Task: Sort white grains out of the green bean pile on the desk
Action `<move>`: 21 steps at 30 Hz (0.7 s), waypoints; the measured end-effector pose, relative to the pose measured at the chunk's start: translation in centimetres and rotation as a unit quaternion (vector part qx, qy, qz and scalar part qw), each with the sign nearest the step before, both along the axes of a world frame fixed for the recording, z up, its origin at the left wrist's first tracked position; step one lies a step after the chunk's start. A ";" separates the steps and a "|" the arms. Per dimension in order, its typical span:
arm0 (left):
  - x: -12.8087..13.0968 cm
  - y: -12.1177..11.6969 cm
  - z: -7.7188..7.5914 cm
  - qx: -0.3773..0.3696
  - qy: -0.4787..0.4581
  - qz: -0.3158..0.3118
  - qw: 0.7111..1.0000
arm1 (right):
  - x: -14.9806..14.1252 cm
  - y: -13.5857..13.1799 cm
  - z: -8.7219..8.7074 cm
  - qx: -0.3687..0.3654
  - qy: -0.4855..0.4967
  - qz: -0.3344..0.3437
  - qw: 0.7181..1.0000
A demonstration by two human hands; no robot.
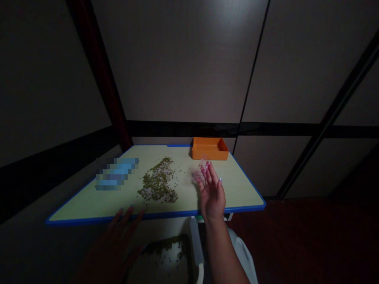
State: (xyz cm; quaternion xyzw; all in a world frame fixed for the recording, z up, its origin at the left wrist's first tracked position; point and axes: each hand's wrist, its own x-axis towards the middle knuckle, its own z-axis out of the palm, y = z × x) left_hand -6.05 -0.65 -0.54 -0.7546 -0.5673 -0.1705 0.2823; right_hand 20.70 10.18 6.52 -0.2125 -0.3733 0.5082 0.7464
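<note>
My right hand [213, 195] is raised over the right part of the table, palm turned up and fingers slightly bent. At its fingertips is a see-through, pinkish thing [196, 174], smeared by motion; its kind cannot be made out. To the left of that hand, small greenish-brown grains [158, 181] lie scattered in a loose patch. My left hand [118, 236] is in deep shadow by the table's front edge, its fingers spread and nothing seen in them. Below the edge sits a dark-rimmed tray [189, 252] with more grains along its far side.
An orange open box [210, 154] stands at the table's back right. A blurred-out blue item [117, 175] lies on the left. The pale table [239, 193] has a blue rim, with wall panels [183, 71] close behind. Pale cloth [244, 252] shows beside my right forearm.
</note>
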 end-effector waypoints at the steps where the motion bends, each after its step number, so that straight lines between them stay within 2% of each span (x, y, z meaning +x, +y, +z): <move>1: 0.0 0.0 0.0 -0.004 -0.003 0.001 1.000 | 0.2 0.1 0.0 -0.004 0.017 0.014 1.000; 4: 0.0 0.0 -0.1 -0.013 -0.019 0.007 1.000 | 0.8 0.5 -0.5 -0.019 0.063 0.063 0.996; 6: 0.1 -0.1 -0.1 -0.011 -0.023 0.004 1.000 | 1.2 0.8 -0.8 -0.036 0.072 0.071 0.994; 12: 0.0 0.0 0.0 0.003 -0.018 -0.004 1.000 | 1.8 0.8 -1.2 -0.103 0.141 0.012 0.985; 14: -0.2 0.2 -0.2 -0.003 -0.010 0.000 1.000 | 1.9 0.7 -1.1 -0.089 0.197 0.047 0.975; 17: -0.4 0.3 -0.5 -0.001 0.003 -0.005 1.000 | 2.0 0.3 -0.9 -0.048 0.294 0.143 0.944; 21: -0.2 0.3 -0.4 0.020 0.020 -0.008 1.000 | 2.0 -0.2 -0.3 -0.021 0.354 0.212 0.911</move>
